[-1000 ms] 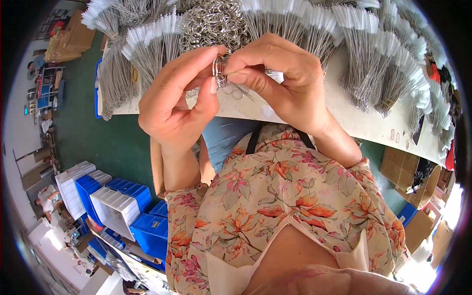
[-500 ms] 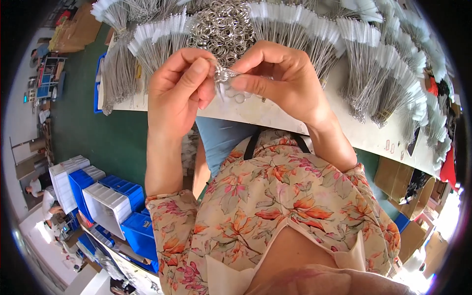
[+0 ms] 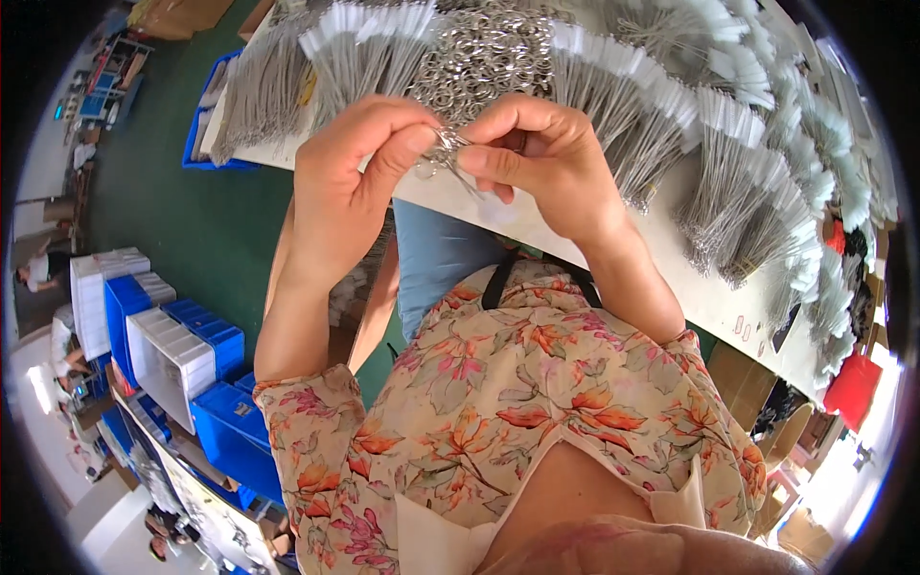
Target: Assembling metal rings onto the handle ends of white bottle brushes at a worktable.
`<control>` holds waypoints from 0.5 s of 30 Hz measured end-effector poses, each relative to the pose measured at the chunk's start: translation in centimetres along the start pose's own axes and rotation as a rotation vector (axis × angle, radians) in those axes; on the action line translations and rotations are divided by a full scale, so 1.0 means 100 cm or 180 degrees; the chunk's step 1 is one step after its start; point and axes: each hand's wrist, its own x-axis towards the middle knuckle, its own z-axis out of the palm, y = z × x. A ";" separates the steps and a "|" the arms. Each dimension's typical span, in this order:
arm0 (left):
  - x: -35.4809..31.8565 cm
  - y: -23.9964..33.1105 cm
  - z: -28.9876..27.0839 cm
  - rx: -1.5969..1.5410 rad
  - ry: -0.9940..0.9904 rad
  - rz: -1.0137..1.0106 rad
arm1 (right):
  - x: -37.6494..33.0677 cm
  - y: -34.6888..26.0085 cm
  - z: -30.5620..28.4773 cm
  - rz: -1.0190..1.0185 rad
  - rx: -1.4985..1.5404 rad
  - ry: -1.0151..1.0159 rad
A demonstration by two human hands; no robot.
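Observation:
Close together over the table's near edge, both my hands are closed in a pinch on a small cluster of metal rings [image 3: 447, 146]. My left hand [image 3: 345, 177] grips it from the left between thumb and forefinger. From the other side, the thumb and forefinger of my right hand [image 3: 556, 168] pinch it. Thin shiny pieces stick out below the fingertips; their exact shape is too small to make out. Just beyond the hands lies a heap of loose metal rings [image 3: 489, 57].
Bundles of thin wire brushes [image 3: 724, 158] with white bristle ends cover much of the white table [image 3: 685, 259], either side of the heap. A blue bin [image 3: 195, 151] stands by its left end. White crates [image 3: 163, 364] and blue crates [image 3: 233, 422] are stacked at left. People are farther off.
The view has turned, so table and crates appear shifted. My hands remain together on the rings; the small rings that hung under my right thumb now show nearer my left fingertips.

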 end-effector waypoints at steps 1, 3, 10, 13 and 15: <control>-0.003 -0.001 0.000 -0.0527 0.0368 0.0106 | 0.001 0.005 0.009 0.0017 -0.0002 -0.0062; -0.007 -0.010 0.002 -0.1653 0.0801 0.0231 | 0.005 0.023 0.027 -0.0844 0.0002 0.0258; -0.026 -0.012 -0.002 -0.3357 0.1495 0.0177 | 0.026 0.031 0.044 -0.2222 -0.2056 0.0313; -0.023 -0.016 -0.007 -0.2947 0.1711 0.0190 | 0.032 0.013 0.060 -0.2115 -0.1993 0.0331; -0.021 -0.018 -0.008 -0.2695 0.1590 0.0014 | 0.043 0.016 0.064 -0.2193 -0.2069 0.0264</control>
